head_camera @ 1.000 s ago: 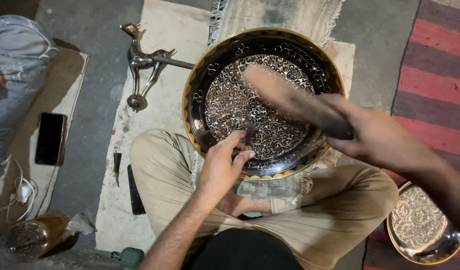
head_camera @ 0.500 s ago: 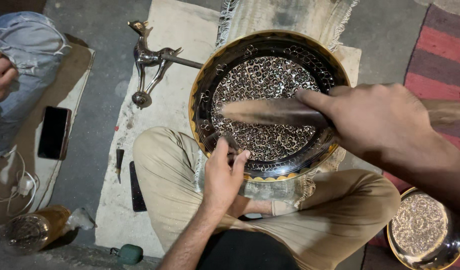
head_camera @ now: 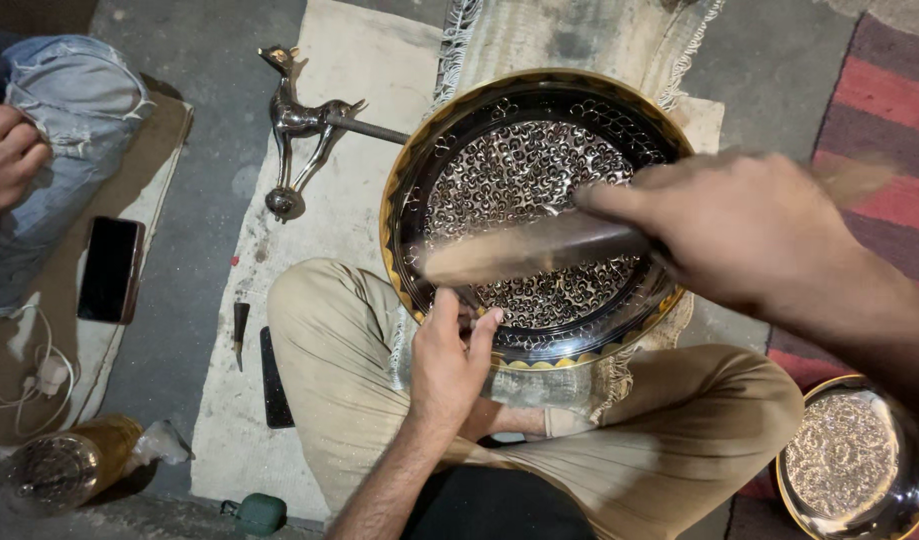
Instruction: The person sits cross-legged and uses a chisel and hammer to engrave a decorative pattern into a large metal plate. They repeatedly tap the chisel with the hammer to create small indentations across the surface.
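Engraved brass tray [head_camera: 539, 130] propped on my crossed legs, near rim at my knees, far rim over the fringed mat [head_camera: 579, 40]. My right hand [head_camera: 729, 235] closed around the wooden mallet [head_camera: 519, 250], blurred across the tray. My left hand [head_camera: 449, 355] pinches a chisel, mostly hidden, at the near rim. Metal deer figurine [head_camera: 304, 115] lies left; smaller tray [head_camera: 854, 460] right.

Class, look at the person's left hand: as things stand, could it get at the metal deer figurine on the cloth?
Probably yes. The left hand rests at the engraved tray rim, and the metal deer figurine lies on bare cloth to its left, with nothing between them.
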